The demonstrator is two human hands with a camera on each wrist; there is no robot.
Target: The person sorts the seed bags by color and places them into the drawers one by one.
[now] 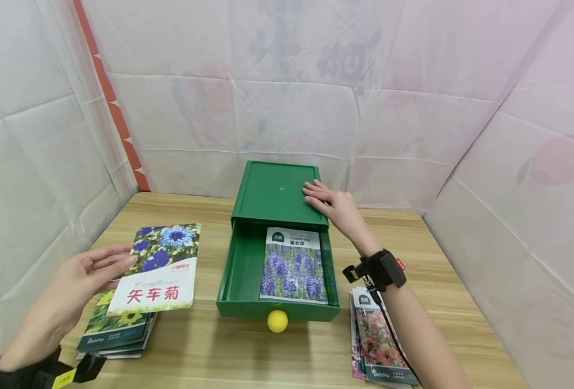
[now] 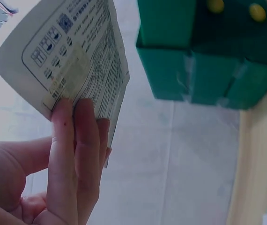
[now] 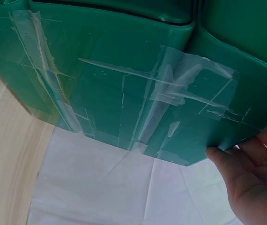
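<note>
1. Nearest the head camera, the left hand (image 1: 75,281) is raised above the left stack of packets (image 1: 116,329); a cornflower seed packet (image 1: 157,270) is pinched between thumb and nearly straight fingers pressed side by side, with printed instructions visible in the left wrist view (image 2: 72,51).
2. The right hand (image 1: 332,204) is laid on the right front edge of the green box lid (image 1: 274,192), fingers relaxed and slightly spread, thumb at the side wall (image 3: 124,89).
3. The drawer (image 1: 238,270) is pulled out above its yellow knob (image 1: 277,321), and a lavender seed packet (image 1: 294,265) lies flat inside, to the right.
4. The step in hand is judged to be the filing of packets into the drawer, with the box steadied.
5. The next move would call for the held packet to be carried rightward, lowered over the drawer's rim and released flat.
6. The right stack of packets (image 1: 379,346) is partly hidden by the forearm and cut off by the frame; the smaller print on the packets cannot be read.
</note>
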